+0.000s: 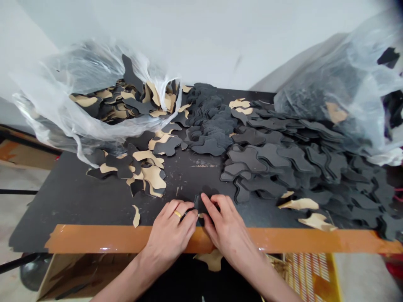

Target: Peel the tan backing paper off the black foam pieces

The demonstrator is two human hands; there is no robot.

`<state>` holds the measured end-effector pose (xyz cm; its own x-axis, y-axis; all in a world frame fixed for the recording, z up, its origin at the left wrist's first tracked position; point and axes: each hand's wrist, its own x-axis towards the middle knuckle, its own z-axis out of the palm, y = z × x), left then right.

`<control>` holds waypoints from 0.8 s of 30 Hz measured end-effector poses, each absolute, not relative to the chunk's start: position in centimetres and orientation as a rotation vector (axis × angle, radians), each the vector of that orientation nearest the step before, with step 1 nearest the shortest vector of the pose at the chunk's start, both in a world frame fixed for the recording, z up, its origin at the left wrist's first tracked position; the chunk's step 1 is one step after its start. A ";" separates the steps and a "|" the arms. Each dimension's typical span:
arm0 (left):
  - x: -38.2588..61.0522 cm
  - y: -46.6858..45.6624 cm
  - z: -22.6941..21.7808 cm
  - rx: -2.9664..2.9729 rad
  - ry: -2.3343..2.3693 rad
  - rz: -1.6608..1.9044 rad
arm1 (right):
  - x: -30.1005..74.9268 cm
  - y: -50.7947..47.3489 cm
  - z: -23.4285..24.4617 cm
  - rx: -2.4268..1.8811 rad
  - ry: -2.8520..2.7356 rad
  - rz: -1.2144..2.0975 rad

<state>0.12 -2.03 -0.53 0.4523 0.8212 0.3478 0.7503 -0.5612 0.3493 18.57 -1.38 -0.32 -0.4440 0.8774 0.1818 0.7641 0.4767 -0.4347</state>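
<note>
At the table's front edge, my left hand (172, 226) and my right hand (226, 228) meet over a small dark wavy-edged piece (197, 204). My left fingers are curled and pinch its left side. The right thumb and index finger close on its right side, where a bit of tan backing shows near the thumb. Much of the piece is hidden under the fingers. A gold-coloured ring is on one left finger. Below my hands, a tan backing scrap (211, 260) lies over my dark lap.
A plastic bag (107, 130) of black and tan pieces stands back left; another bag (321, 71) stands back right. Black piles (277, 161) cover the right side. Loose tan scraps (300, 204) lie about. Orange tape (103, 239) lines the edge, above a yellow basket (333, 277).
</note>
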 end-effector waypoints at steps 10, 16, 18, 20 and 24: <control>-0.2 -1.1 0.9 2.520 1.300 0.706 | 20.8 -1.8 0.4 -1.373 -1.978 0.781; -0.3 -0.3 1.0 2.560 1.102 0.563 | 20.4 -1.9 0.5 -1.343 -1.901 0.736; -0.4 -0.1 0.9 2.567 1.078 0.539 | 20.3 -2.0 0.3 -1.325 -1.914 0.711; -0.5 0.0 0.9 2.570 1.070 0.535 | 20.2 -2.1 0.0 -1.320 -1.931 0.686; -0.8 0.2 0.9 2.565 1.068 0.520 | 20.2 -2.2 -0.4 -1.328 -1.973 0.632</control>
